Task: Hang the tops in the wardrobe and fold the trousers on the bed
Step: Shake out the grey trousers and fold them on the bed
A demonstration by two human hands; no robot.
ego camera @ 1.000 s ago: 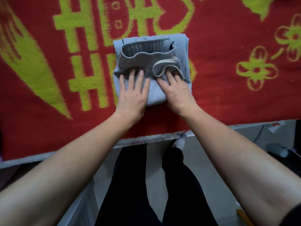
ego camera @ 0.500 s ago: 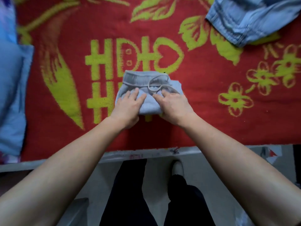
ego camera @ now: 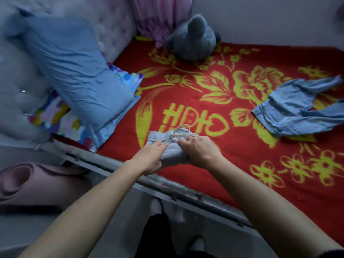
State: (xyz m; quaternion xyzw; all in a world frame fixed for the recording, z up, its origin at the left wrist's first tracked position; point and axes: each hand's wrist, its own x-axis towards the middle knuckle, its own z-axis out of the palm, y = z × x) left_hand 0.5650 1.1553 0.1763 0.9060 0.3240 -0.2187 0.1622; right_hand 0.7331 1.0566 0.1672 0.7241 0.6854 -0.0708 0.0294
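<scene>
Trousers (ego camera: 168,147): grey folded bundle at near edge of bed (ego camera: 214,175), possibly held clear of it (blurred). Soft, light, apt to unfold; drawstring (ego camera: 178,131) loose. Support both ends from underneath. Left hand (ego camera: 150,158) and right hand (ego camera: 199,151) each clasp an end.

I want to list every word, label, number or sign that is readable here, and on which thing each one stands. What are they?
"囍": large yellow sign, stylised with a heart, on the red blanket; its near part is hidden by the folded pale grey trousers.
No text is readable on the trousers, the light blue denim garment or the blue pillow.
</scene>
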